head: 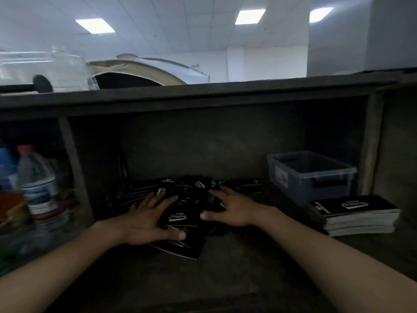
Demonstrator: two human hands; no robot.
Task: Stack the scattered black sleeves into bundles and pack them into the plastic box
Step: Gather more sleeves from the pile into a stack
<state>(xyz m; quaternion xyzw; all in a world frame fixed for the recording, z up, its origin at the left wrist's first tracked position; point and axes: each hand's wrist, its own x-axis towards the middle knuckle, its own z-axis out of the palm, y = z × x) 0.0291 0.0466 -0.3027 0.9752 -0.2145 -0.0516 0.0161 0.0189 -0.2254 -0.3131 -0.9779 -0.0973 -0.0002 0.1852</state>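
A loose heap of black sleeves with white logos lies on the dark shelf floor, in the middle of the compartment. My left hand rests flat on the heap's left side, fingers spread, thumb on a sleeve near the front. My right hand lies on the right side, fingers stretched toward the back. An empty clear plastic box stands at the right rear. In front of it sits a neat bundle of stacked sleeves.
The work surface is a dark compartment under an overhanging shelf board. A wooden divider on the left separates a bay holding a water bottle and other items. Another upright post bounds the right side.
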